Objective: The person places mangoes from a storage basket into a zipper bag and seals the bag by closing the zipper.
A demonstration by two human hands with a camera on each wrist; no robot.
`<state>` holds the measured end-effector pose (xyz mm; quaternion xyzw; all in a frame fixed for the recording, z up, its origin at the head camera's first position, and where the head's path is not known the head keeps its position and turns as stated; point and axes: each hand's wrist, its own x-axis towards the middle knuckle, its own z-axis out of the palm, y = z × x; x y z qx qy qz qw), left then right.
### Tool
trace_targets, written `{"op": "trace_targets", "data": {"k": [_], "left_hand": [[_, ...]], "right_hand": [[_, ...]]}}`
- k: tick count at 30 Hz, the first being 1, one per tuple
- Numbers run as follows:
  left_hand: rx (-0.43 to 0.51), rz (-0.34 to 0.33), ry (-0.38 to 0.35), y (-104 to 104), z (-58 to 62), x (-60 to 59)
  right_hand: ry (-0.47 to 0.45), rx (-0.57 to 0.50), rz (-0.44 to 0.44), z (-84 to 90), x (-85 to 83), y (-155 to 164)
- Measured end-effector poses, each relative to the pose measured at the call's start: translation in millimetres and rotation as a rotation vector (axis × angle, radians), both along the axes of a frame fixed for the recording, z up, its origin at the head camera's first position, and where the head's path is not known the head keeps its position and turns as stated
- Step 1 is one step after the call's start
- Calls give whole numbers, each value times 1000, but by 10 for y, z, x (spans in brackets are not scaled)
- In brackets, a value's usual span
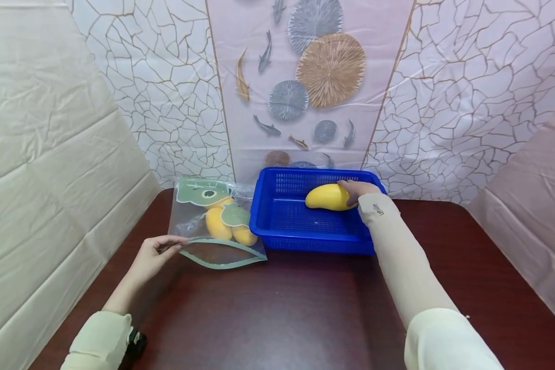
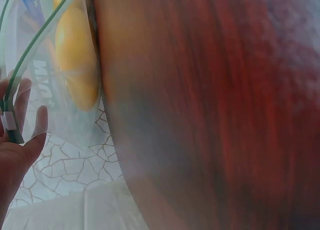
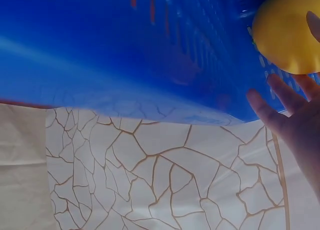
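Observation:
At the left, my left hand (image 1: 154, 257) pinches the open mouth's corner of a clear zip bag (image 1: 185, 218) with a green and yellow duck print. Yellow mangoes (image 2: 77, 60) lie inside the bag, showing through the plastic in the left wrist view. My right hand (image 1: 357, 191) reaches into a blue basket (image 1: 314, 243) and grips the right end of a yellow mango (image 1: 326, 197). Its thumb and fingers lie on opposite sides of that mango, as the right wrist view shows. The bag's right side meets the basket's left wall.
A dark red-brown table (image 1: 268, 308) carries the bag and the basket. Behind it hangs a patterned cloth (image 1: 166, 77) with fish and round leaf shapes. Pale cloth walls (image 1: 51, 180) close in both sides.

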<state>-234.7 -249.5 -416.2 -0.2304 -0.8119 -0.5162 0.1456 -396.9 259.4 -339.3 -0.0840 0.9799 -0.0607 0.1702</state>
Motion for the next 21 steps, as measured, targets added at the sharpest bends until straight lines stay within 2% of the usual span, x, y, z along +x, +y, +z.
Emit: {"op": "trace_targets", "data": {"k": [3,6,8,11,13,17,21], "left_hand": [[-2,-3,6,6,10,-2],[-2,-2,3,57,93,50],[-2,7,-1,59,100,71],[-6,13,0,37,80,66],[-18,20,3,-5,20,22],[-32,15,-5,-23,20,8],[-39,14,-6,-30,21,9]], "right_hand": [[3,-30,15,1,1,-10],[-19,-53,-21,14,16,-42],[-22,-43,-34,9,25,-75],[-16,-31,-50,-24,29,-96],[-7,-19,-52,-58,21,-87],[-33,-14,-91,-103,-9,-62],[-9,16,-33,-114,-48,-66]]}}
